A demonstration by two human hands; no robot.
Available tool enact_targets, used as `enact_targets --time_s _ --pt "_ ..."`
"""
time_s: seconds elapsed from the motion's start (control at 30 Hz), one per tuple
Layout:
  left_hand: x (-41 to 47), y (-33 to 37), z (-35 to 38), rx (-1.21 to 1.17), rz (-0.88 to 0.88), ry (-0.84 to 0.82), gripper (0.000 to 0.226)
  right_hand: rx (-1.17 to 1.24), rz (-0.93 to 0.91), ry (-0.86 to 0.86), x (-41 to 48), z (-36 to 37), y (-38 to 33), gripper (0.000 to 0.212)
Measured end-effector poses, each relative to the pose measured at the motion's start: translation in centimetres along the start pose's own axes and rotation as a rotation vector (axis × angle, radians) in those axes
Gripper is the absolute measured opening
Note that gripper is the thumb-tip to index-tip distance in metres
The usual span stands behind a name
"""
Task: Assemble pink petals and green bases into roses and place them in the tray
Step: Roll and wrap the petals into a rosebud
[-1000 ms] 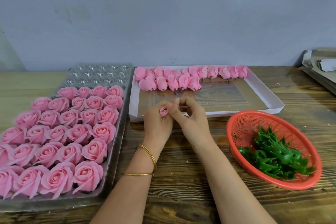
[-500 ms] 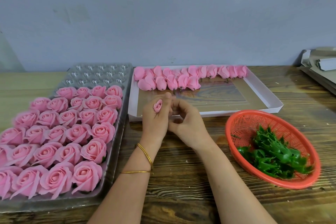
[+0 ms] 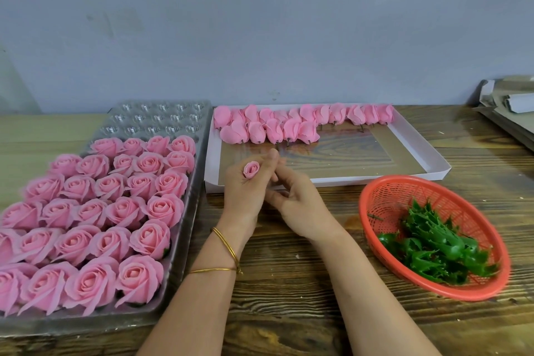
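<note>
Roses (image 3: 124, 211), pink and finished, sit in rows in the clear plastic tray (image 3: 161, 115) at the left end of the wooden table (image 3: 289, 283), filling its near part. Just right of the tray, the left hand (image 3: 245, 196), with 2 thin gold bangles on its wrist, is raised above the table edge of a white box (image 3: 361, 180). Its fingers (image 3: 271, 156) are curled round a small pink bud (image 3: 251, 169), which faces the camera. The right hand (image 3: 303, 208) lies against it, fingers (image 3: 281, 182) curled inward; I cannot tell whether they hold anything. Loose pink petals (image 3: 274, 130) lie in 2 rows along the far side of the white box. Near the right edge stands a red mesh basket (image 3: 384, 196) with green bases (image 3: 433, 248) heaped inside. Folded cardboard (image 3: 508, 107) lies at the far right corner.
</note>
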State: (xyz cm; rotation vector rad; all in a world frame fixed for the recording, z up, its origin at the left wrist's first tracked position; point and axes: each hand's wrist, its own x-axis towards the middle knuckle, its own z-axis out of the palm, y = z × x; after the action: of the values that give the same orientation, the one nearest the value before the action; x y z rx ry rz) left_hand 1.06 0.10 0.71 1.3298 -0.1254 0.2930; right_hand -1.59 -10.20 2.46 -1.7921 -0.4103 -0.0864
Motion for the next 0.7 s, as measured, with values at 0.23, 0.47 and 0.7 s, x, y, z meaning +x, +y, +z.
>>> enact_targets --time_s 0.23,0.47,0.7 --pt "0.08 -0.04 0.21 0.026 -0.057 0.05 0.044 0.015 0.028 0.025 0.04 0.33 -0.04 0.029" --pt "-0.12 0.05 0.44 0.059 -0.083 0.016 0.051 0.012 -0.007 0.121 0.2 0.64 0.44 0.038" --pt "-0.37 0.29 0.19 0.027 -0.028 -0.017 0.039 0.03 -0.001 0.062 0.1 0.44 0.49 0.025"
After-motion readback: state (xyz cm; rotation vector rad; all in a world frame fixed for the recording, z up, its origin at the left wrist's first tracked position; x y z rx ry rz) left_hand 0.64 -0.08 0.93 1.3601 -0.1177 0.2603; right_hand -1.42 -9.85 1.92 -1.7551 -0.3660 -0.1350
